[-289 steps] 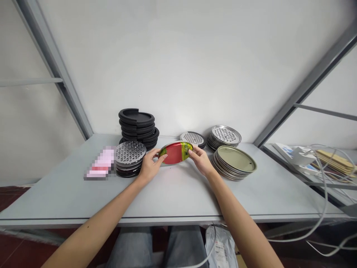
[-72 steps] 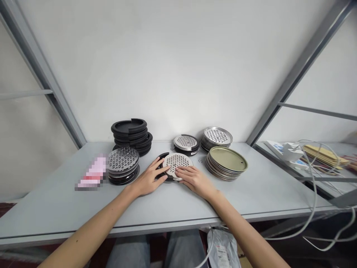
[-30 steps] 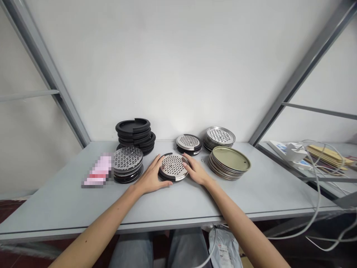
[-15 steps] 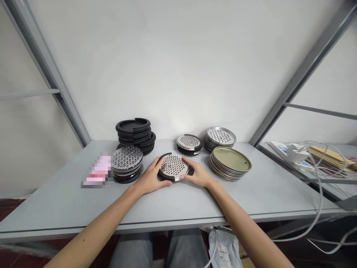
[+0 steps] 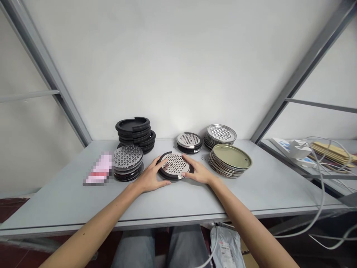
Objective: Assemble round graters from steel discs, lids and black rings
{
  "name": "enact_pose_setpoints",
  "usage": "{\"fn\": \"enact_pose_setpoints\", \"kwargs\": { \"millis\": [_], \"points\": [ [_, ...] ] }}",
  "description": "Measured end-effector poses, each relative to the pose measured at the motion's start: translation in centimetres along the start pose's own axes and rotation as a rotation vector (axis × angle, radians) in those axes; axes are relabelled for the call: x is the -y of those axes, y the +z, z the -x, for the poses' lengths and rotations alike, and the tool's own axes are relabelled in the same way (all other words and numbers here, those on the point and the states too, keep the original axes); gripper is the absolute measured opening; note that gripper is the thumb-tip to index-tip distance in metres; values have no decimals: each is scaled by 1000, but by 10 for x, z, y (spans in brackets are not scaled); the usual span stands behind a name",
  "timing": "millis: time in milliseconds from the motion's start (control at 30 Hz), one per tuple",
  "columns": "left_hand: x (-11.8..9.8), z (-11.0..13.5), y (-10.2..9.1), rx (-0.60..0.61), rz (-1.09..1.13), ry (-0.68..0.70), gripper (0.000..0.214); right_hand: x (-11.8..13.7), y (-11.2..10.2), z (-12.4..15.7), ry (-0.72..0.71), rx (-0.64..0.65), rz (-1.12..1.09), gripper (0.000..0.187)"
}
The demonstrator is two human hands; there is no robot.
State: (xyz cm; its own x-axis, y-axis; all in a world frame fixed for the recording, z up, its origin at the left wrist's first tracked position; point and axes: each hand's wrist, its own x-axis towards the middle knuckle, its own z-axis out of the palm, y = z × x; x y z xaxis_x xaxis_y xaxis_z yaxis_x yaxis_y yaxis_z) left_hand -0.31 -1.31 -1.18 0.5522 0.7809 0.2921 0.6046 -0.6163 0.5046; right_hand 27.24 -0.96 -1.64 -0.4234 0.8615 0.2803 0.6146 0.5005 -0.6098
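Note:
In front of me on the table lies a round grater (image 5: pixel 175 164), a silver perforated plate partly ringed by a black rim (image 5: pixel 167 175). At its left side is my left hand (image 5: pixel 150 175), fingers spread, fingertips at the far left of the rim and the thumb stretched out apart from the near edge. My right hand (image 5: pixel 198 171) grips the right side, its fingertips and thumb on the plate's edge. Behind stand similar rimmed graters (image 5: pixel 189 140), stacked. Grater plates (image 5: pixel 128 158) are piled left of my left hand; gold-coloured round lids (image 5: pixel 232 156) rise right of my right hand.
Black ring-shaped holders (image 5: pixel 134 128) are stacked at the back left, silver grater plates (image 5: pixel 221 133) at the back right. A blurred pink item (image 5: pixel 99 169) lies at the left. A small metal ring (image 5: pixel 203 158) is near the lids. White cables (image 5: pixel 322 186) hang at the right.
My left thumb has shifted slightly away from the grater's near edge, and its index finger now shows over the plate. The right hand stays at the edge. The view has tilted slightly.

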Motion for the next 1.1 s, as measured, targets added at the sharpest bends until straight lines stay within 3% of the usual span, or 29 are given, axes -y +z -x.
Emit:
{"fn": "enact_pose_setpoints", "kwargs": {
  "millis": [167,400,633,900,1100],
  "points": [
    [0,-1,2,-10,8,0,86,1,4,0,-2,-23,-5,86],
    [0,-5,5,-70,68,-42,66,8,-5,-4,85,-31,-236,62],
    [-2,-9,0,-162,207,48,41,17,-10,-3,4,-160,-247,66],
    [1,-10,0,-172,319,14,33,17,-11,-3,-64,-241,-276,51],
    [-4,-7,-3,-174,203,60,41,16,-9,-4,-88,-287,-279,43]
  ]
}}
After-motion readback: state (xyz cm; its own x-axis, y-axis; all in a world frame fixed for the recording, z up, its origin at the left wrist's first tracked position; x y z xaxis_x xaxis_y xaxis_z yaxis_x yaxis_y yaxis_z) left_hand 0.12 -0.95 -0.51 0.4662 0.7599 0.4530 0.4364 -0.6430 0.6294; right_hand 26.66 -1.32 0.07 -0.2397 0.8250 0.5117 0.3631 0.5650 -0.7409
